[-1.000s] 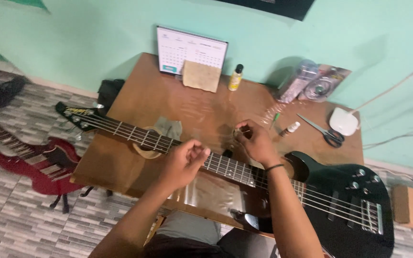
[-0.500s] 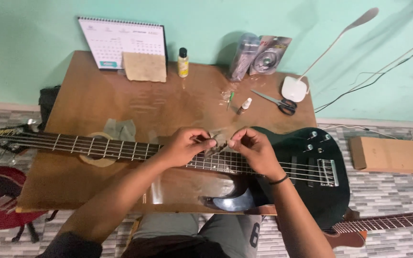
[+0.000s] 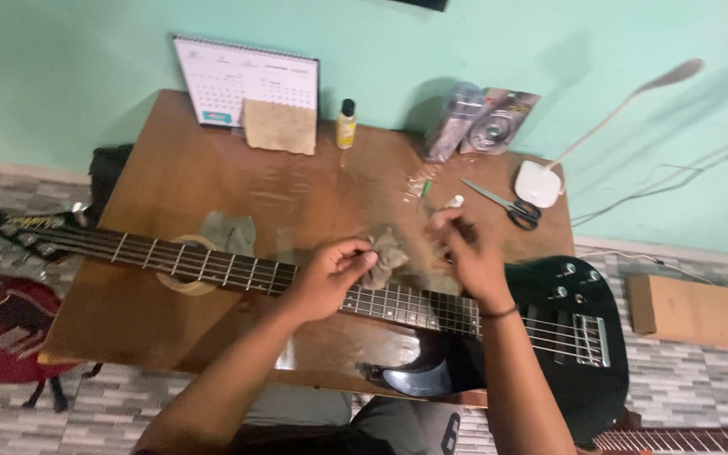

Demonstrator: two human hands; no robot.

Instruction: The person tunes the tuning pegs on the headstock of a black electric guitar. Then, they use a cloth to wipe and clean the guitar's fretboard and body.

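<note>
With the view now steadier than a moment ago, the left hand (image 3: 323, 278) is pinching a grey cloth (image 3: 385, 257) over the bass (image 3: 431, 316) on the desk (image 3: 212, 181), while the right hand (image 3: 465, 253) fingers are curling beside it.

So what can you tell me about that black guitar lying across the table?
The guitar is a glossy black electric bass lying flat, face up. Its body hangs past the table's right front edge, and the long fretted neck runs left to a headstock beyond the left edge. It has metal strings, a silver bridge and several knobs. The neck rests on a roll of tape. The left hand holds a grey cloth over the frets; the right hand is beside it.
</note>
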